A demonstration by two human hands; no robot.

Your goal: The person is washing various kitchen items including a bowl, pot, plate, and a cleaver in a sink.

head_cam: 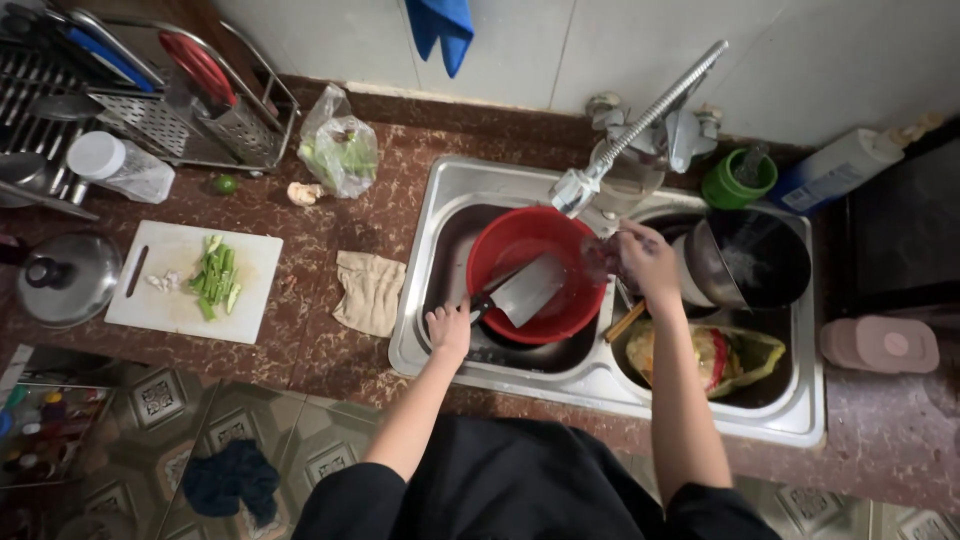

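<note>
Red basin (500, 250) in sink (440, 200); L hand (449, 330) gripped cleaver (525, 292) handle, R hand (645, 260) fingers curled at tap (600, 170), contents unclear; best keep blade low, edge away

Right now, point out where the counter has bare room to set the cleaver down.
Bare counter lies between the white cutting board and the folded cloth, and along the front edge below the cloth. The sink is crowded: red basin, pots. The left hand holds the cleaver.
</note>
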